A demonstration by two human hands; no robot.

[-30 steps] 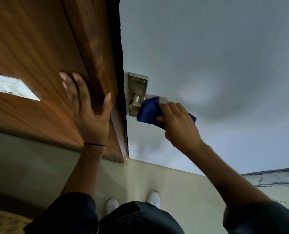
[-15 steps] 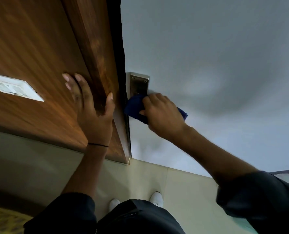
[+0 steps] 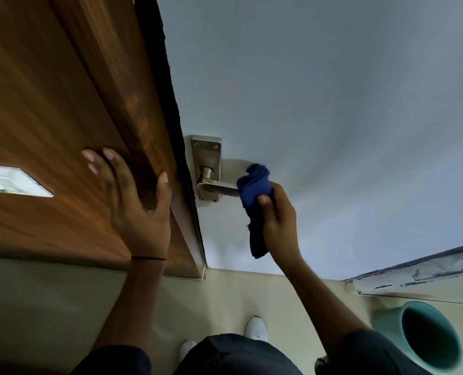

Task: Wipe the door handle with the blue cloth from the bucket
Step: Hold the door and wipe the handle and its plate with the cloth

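Two hands are in view. Right hand [image 3: 277,217]: grip closed around the blue cloth [image 3: 254,194], bunched at the top, with a loose tail hanging below the fist. The bunched part is pressed against the outer end of the door handle [image 3: 219,186] — a metal lever on a rectangular backplate [image 3: 207,152] fixed to the pale door [image 3: 319,90]. Left hand [image 3: 135,201]: grip wide, fingers spread, palm flat on the wooden panel [image 3: 49,125] beside the door edge, holding nothing. A teal bucket [image 3: 425,334] stands on the floor [image 3: 225,299] at lower right — well apart from the handle
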